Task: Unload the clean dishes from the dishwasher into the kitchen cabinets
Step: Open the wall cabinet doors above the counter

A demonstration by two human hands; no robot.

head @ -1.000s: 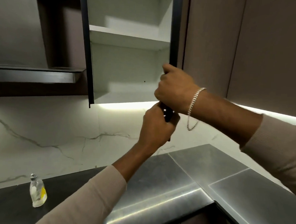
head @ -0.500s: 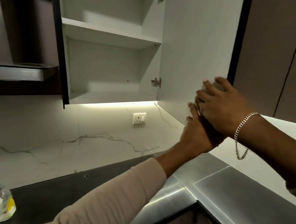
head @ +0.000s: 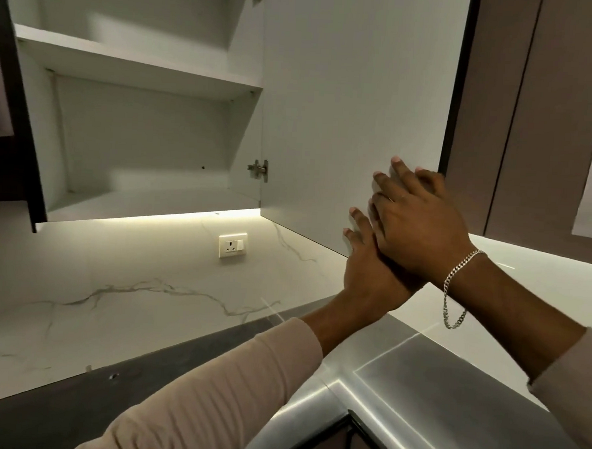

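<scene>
Cabinet door (head: 345,106): swung from edge-on to wide open, baring white shelves (head: 134,68). Left hand (head: 364,262) and right hand (head: 421,227) overlapped, fingers (head: 402,171) straight, flat on its inner face, holding nothing. Dishes out of view; shelves apparently ready for them.

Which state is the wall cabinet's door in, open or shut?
Open: the door is swung out on its hinge, baring both white shelves.
</scene>
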